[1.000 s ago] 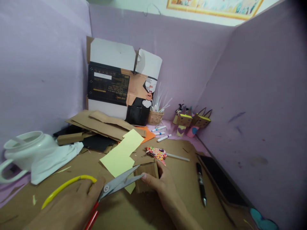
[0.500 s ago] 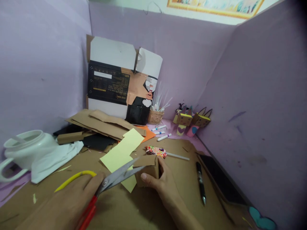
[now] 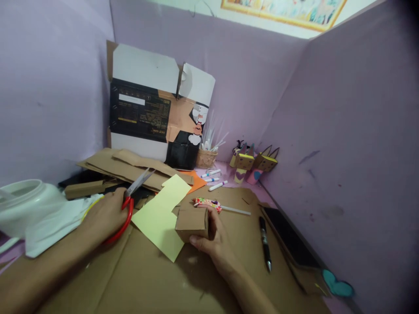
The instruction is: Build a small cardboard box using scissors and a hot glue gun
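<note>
My left hand [image 3: 106, 213] grips a pair of scissors [image 3: 128, 213] with red and yellow handles, its blades nearly closed and pointing away toward the cardboard strips. In my right hand [image 3: 212, 244] is a small brown cardboard box [image 3: 192, 222], thumb on its near face and fingers round its right side. Just left of the box, and partly behind it, lies a pale yellow paper sheet [image 3: 160, 213]. Beyond the box a glue gun wrapped in floral paper [image 3: 206, 203] rests with a clear glue stick [image 3: 235, 210] sticking out.
A white pot [image 3: 39, 200] and white cloth stand at left. Cardboard strips [image 3: 98, 163] and an unfolded carton [image 3: 140, 109] are behind. Markers [image 3: 218, 185], a basket [image 3: 207, 158] and cardboard animal figures [image 3: 244, 161] sit at back. A pen [image 3: 265, 244] and phone [image 3: 291, 237] lie right.
My left hand has carried the scissors away from the box, up and to the left, and the blades have come closer together. My right hand keeps holding the box.
</note>
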`<state>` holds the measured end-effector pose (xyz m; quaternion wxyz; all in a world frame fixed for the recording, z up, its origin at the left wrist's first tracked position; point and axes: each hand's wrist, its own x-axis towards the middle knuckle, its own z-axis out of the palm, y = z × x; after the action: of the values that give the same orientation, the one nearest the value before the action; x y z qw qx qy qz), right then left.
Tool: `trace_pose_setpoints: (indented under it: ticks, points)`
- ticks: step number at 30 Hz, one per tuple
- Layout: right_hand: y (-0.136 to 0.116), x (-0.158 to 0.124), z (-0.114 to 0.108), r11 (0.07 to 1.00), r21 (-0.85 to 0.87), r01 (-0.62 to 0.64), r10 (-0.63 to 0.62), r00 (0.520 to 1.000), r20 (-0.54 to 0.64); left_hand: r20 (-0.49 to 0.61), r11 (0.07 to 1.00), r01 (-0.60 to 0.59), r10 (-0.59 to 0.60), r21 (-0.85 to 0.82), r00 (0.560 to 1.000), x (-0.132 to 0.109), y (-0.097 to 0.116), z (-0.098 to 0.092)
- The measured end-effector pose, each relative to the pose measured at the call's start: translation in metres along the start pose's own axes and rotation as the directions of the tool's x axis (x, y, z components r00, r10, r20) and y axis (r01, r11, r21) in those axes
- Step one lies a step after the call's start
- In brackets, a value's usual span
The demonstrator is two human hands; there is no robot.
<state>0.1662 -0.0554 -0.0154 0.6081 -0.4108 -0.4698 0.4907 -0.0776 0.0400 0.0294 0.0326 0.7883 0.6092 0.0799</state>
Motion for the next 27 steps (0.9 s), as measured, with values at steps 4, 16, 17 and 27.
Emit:
trace_pose_setpoints:
  ticks: [4, 16, 17, 27]
  points:
    - [0.004, 0.001, 0.0, 0.997, 0.048, -0.054, 0.053, 0.998, 0.023, 0.066, 0.987, 0.103, -0.112, 0.122, 0.991, 0.031, -0.001, 0.007]
    - [0.016, 0.005, 0.001, 0.991, 0.037, -0.127, 0.129, 0.991, -0.047, -0.161, 0.984, 0.073, -0.046, 0.162, 0.986, 0.021, 0.006, 0.011]
    - [0.017, 0.006, 0.001, 0.991, 0.027, -0.131, 0.132, 0.99, -0.051, -0.218, 0.99, 0.056, -0.027, 0.127, 0.975, 0.016, 0.012, 0.01]
    - [0.022, -0.001, -0.006, 0.905, -0.42, 0.07, -0.112, 0.991, -0.075, -0.246, 0.68, -0.489, 0.429, -0.546, 0.869, -0.022, 0.076, 0.044]
